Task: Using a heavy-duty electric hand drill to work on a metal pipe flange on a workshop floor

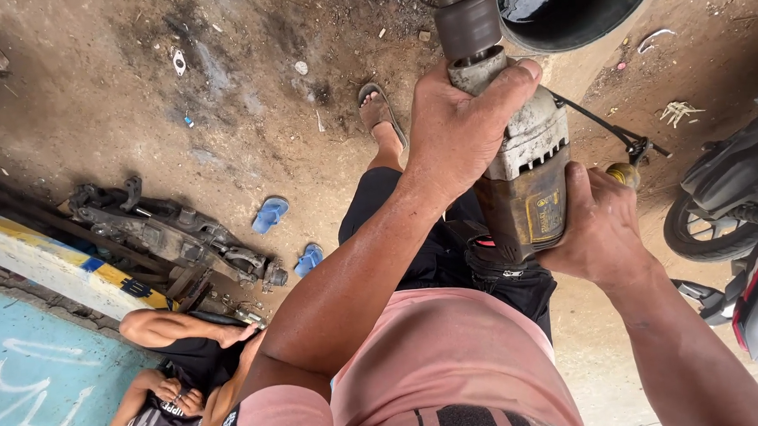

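view from above of a person in a pink shirt and black shorts standing on bare dirt, holding a worn, grimy electric drill [523, 166] in both hands at the upper centre of the view, its dark chuck pointing up toward the top edge. the left hand [461, 135] is closed around the front of the drill body, fingers wrapped over the grey casing just below the chuck, thumb across the top. the right hand [600, 227] grips the rear handle, fingers curled round behind it. a black round tub [575, 4] sits just beyond the chuck. a motorcycle [742, 220] stands at the right; blue sandals [271, 214] and a greasy machine part [172, 232] lie at the left, near another person crouching
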